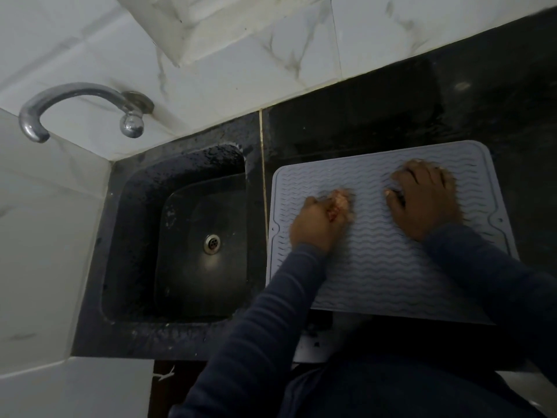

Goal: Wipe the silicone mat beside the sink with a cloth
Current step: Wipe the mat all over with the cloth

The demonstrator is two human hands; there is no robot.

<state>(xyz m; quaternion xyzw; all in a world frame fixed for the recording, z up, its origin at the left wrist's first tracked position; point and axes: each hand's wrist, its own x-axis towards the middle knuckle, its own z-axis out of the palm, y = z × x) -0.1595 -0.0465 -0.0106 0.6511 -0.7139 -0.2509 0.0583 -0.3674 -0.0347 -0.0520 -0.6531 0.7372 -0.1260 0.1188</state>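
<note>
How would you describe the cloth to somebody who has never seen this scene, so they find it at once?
Start at the black sink; just right of it a pale grey wavy mat lies on the counter. On the mat's left half, the left hand grips a small bunched cloth. It is the only pinkish thing there.

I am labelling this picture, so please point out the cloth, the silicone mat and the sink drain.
cloth (342, 200): head view, on the pinkish bunched part that shows.
silicone mat (376, 267): head view, on its bare ribbed middle.
sink drain (212, 244): head view, on the metal strainer.
</note>
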